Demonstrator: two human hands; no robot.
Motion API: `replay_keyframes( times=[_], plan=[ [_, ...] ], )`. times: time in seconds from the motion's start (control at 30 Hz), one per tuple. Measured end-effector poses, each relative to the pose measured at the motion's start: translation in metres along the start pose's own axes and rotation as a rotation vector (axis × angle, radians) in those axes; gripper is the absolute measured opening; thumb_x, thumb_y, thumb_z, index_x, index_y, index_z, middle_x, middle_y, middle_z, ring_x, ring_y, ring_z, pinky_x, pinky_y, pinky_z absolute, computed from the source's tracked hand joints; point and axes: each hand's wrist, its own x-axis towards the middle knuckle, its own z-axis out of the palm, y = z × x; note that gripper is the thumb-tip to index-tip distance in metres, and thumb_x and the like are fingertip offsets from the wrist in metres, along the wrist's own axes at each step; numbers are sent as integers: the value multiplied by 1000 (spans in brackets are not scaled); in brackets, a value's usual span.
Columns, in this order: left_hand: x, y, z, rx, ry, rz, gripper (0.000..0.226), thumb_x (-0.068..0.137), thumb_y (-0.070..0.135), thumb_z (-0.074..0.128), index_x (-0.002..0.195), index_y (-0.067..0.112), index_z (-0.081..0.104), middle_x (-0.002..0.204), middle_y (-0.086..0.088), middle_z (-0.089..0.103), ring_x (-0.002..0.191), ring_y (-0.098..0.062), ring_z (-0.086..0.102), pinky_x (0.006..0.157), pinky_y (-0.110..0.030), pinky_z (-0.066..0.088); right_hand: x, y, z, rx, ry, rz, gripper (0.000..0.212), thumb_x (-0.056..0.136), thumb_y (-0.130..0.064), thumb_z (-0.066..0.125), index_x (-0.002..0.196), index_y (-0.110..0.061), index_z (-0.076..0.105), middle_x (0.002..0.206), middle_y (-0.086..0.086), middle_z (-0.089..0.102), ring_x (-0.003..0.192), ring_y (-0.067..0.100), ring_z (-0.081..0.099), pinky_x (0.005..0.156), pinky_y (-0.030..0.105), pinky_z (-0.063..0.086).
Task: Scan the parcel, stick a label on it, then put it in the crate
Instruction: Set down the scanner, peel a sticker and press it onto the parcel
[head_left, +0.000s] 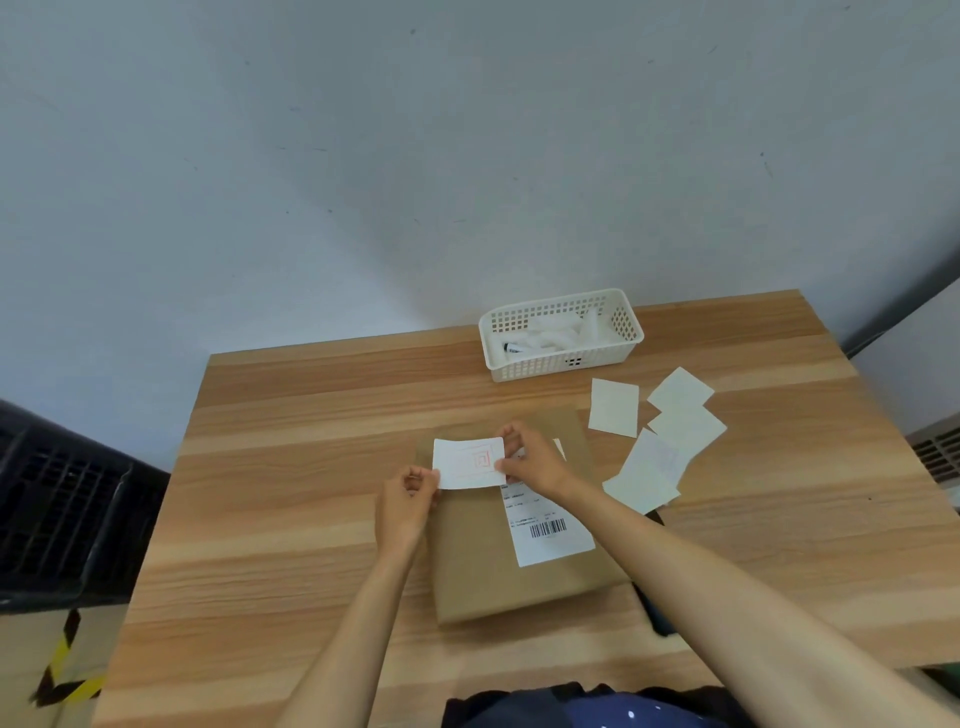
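A brown cardboard parcel (511, 540) lies flat on the wooden table (291, 467), just in front of the person. A white shipping sheet with a barcode (550, 525) is already stuck on its right half. Both hands hold 1 small white label (469, 462) with faint red print above the far part of the parcel. The left hand (408, 501) pinches the label's lower left corner between thumb and fingers; the right hand (532, 460) pinches its right edge the same way. The label stretches between the 2 grips, its face up toward the camera; whether its lower edge touches the parcel cannot be told.

To the right of the parcel, several loose blank sheets (657, 431) lie scattered on the table, some overlapping. Beyond them, near the wall, stands a white plastic basket (561, 338) with white items inside. A dark object (657, 608) peeks from under the right forearm at the parcel's right edge. A black slatted crate (62, 509) sits off the table's left side, well apart from the parcel.
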Motion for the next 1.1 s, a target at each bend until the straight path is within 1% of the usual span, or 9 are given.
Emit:
replay_keyframes(
  times=[0.17,0.3,0.4,0.47,0.67,0.87,0.93,1.0,1.1],
  plan=[
    [9,-21,-6,132,10,-12,26,74,51,59,75,25,63,73,2,71,75,-25,69,73,-48,58,5,-1,7,-70,-12,-5,35,91,5,61,122,-5,51,85,-4,54,73,6,57,61,17,54],
    [8,-20,-6,167,24,-40,23,73,48,54,74,26,61,76,1,70,77,-26,68,75,-48,57,9,-3,12,-109,-18,-23,33,91,5,60,119,-10,51,85,-4,54,70,8,57,65,25,56],
    [7,-20,-6,185,29,-58,23,74,48,54,75,26,60,77,1,69,79,-25,68,76,-47,57,12,-2,16,-133,-21,-38,33,90,4,59,118,-11,52,85,-3,56,72,14,59,78,44,59],
    [5,-19,-5,219,34,-55,19,80,44,58,75,26,59,77,1,68,81,-27,67,75,-43,56,12,-1,17,-156,-25,-45,35,90,3,59,121,-9,52,87,-3,57,76,18,60,85,49,58],
    [3,-17,-4,345,60,-39,16,89,34,61,81,19,60,73,6,63,83,-28,62,66,-33,42,12,-1,17,-215,-25,-78,30,91,-3,59,117,-15,53,102,10,63,82,20,61,87,50,57],
    [3,-21,-5,383,70,-27,25,89,39,61,76,21,51,76,2,64,84,-29,62,70,-36,46,11,-2,10,-287,5,-131,24,94,-4,52,114,-16,55,94,-2,65,85,24,68,82,49,59],
    [1,-20,-4,407,94,36,19,88,36,62,84,22,50,85,1,63,87,-29,61,69,-37,44,9,-3,10,-363,65,-152,27,95,-5,49,118,-17,55,99,-1,67,90,22,65,83,46,56],
    [2,-20,-3,464,133,174,18,88,28,63,99,18,52,101,-2,60,95,-29,57,70,-39,44,4,-4,11,-449,127,-187,32,96,-6,46,125,-17,54,116,1,65,100,24,63,82,42,54],
    [4,-25,5,629,80,373,43,92,32,49,129,10,51,132,-12,54,122,-36,51,92,-46,42,-1,-2,20,-651,99,-316,44,99,-11,45,143,-14,45,148,5,48,126,29,52,98,42,46]
  ],
)
